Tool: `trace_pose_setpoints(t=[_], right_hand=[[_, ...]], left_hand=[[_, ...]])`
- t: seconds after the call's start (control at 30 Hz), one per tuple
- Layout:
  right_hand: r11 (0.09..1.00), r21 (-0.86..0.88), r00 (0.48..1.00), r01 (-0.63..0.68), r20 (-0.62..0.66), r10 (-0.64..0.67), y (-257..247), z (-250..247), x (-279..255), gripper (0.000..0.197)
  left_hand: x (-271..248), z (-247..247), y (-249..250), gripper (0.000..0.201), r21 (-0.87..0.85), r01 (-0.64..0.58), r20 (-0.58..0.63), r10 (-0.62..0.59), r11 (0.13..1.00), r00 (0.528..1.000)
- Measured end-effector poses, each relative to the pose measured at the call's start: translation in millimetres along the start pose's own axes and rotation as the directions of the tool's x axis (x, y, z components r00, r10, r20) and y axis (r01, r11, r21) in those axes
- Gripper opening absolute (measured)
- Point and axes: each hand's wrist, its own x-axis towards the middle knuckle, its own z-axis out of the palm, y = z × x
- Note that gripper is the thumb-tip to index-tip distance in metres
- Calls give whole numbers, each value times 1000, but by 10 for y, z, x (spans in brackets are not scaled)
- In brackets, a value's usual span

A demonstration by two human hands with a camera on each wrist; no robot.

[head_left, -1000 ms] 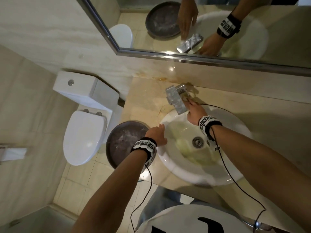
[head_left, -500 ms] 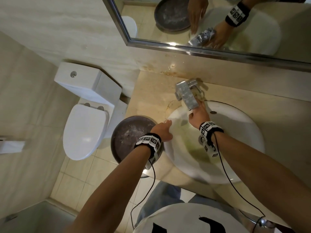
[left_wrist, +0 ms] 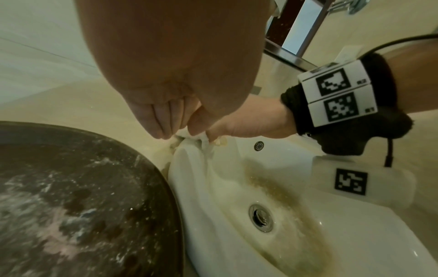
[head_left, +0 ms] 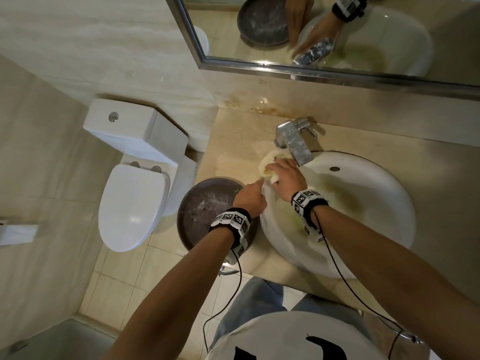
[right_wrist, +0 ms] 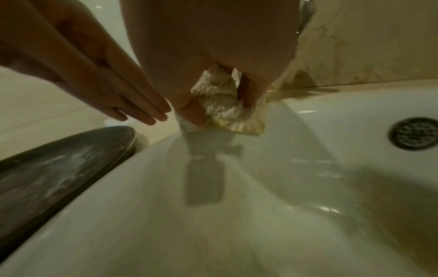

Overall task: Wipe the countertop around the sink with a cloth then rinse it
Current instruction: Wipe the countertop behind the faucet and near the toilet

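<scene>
A crumpled pale yellow cloth (head_left: 267, 162) lies on the beige countertop (head_left: 233, 141), at the upper left rim of the white sink (head_left: 384, 216) and just left of the chrome faucet (head_left: 293, 144). My right hand (head_left: 284, 178) grips the cloth (right_wrist: 220, 105), with thumb and fingers curled round it. My left hand (head_left: 250, 197) is over the sink's left rim. Its fingers (right_wrist: 142, 110) are straight and held together, with their tips close beside the cloth. In the left wrist view a white edge of the cloth (left_wrist: 189, 134) shows between both hands.
A dark round basin (head_left: 207, 211) with white smears stands below the counter's left edge. A white toilet (head_left: 135, 203) is further left. The mirror (head_left: 337, 35) hangs above the back wall. The sink bowl has brownish stains around its drain (left_wrist: 260, 218).
My right hand has moved from under the faucet to the counter on its left, and the cloth now shows in its grip. My left hand has reached forward along the rim toward it.
</scene>
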Motion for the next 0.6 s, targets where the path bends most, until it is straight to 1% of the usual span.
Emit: trace_pose_setpoints(t=[0.07,0.13,0.23,0.3,0.37,0.43,0.47,0.53,0.6], right_hand=[[996,-55,997,65,56,-62,-121,75,-27,56],[995,-77,997,61,41,-57,-209,142,-52,57],[996,-76,998,-38,-47,35,-290,195,-118,55],[992,-44,991,-119,-71,116,-338,217,-173,49],[981,40,976,-191,-102,195,-392,221,-221,36],[955,190,954,-230,-153,260,-442,193,-258,25],[928,280,940,-246,-163,298,-468,164,-271,23],[874,410,923,-261,-159,350,-524,74,-298,21],[862,456,930,-224,-164,329,-591,-43,-334,21]], left_hand=[[-16,-9,-68,54,-29,14,-49,-15,999,999],[-54,-57,-123,49,-58,24,-85,-29,998,996],[-132,-121,-214,47,-109,38,-92,-48,993,995],[-160,-136,-276,49,-127,42,-75,-51,991,996],[-180,-162,-299,47,-169,13,-69,-25,985,997],[-180,-185,-286,47,-252,-6,-48,-6,968,999],[-171,-186,-278,49,-304,8,-29,-18,952,999],[-157,-180,-249,63,-439,71,18,-70,896,997],[-151,-153,-205,74,-592,131,71,-110,796,991]])
